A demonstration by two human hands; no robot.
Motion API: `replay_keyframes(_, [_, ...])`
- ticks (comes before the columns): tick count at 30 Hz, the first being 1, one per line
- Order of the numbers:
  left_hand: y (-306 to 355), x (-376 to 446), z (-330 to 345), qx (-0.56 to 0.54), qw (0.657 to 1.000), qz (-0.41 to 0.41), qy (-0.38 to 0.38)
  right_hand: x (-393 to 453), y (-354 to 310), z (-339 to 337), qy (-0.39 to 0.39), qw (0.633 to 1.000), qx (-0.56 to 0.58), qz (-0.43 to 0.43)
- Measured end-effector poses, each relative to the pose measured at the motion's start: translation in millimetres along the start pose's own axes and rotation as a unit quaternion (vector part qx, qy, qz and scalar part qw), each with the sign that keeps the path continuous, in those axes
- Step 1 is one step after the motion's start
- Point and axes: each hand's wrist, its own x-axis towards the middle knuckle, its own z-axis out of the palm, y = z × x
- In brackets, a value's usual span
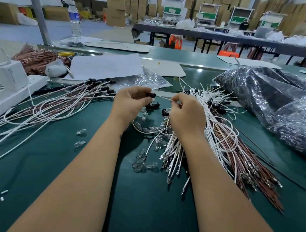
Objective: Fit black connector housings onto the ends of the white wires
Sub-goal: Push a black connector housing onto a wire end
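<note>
Head view: your left hand (131, 102) pinches black housing (150, 94), opening facing right. Your right hand (186, 115) pinches white wire (166, 98), tip pointing left at housing, just short of it. Wire lies level, left-right, above counter (138, 208). Push leftward.

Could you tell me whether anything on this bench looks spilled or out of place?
Yes: small clear glass bulbs lie loose across the green mat, some apart near, and short white bits sit by the near left edge. Both hands are busy with a black connector housing.
</note>
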Motion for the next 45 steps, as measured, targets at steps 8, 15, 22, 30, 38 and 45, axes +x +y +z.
replay_keyframes(8, [-2.7, 1.4, -0.7, -0.042, 0.998, -0.008, -0.048, -1.5, -1.0, 0.3, -0.006, 1.000, -0.008, -0.008])
replay_keyframes(15, [-3.2, 0.7, -0.5, -0.035, 0.998, -0.003, -0.059, -2.0, -1.5, 0.3, -0.004, 1.000, -0.003, -0.025])
replay_keyframes(22, [-2.9, 0.4, 0.3, -0.046, 0.996, -0.009, -0.075, -1.1, 1.1, -0.3, -0.001, 1.000, 0.002, -0.023])
replay_keyframes(30, [-6.0, 3.3, 0.9, -0.075, 0.996, -0.023, -0.039, -3.5, -2.1, 2.4, -0.034, 0.998, 0.019, -0.046])
replay_keyframes(38, [-2.2, -0.1, 2.6, -0.098, 0.992, -0.027, -0.071, -1.0, -1.0, 4.1, -0.048, 0.994, 0.051, -0.081])
replay_keyframes(45, [0.2, -3.5, 1.3, -0.091, 0.992, -0.021, -0.080, -2.3, -2.0, 0.1, -0.065, 0.989, 0.062, -0.117])
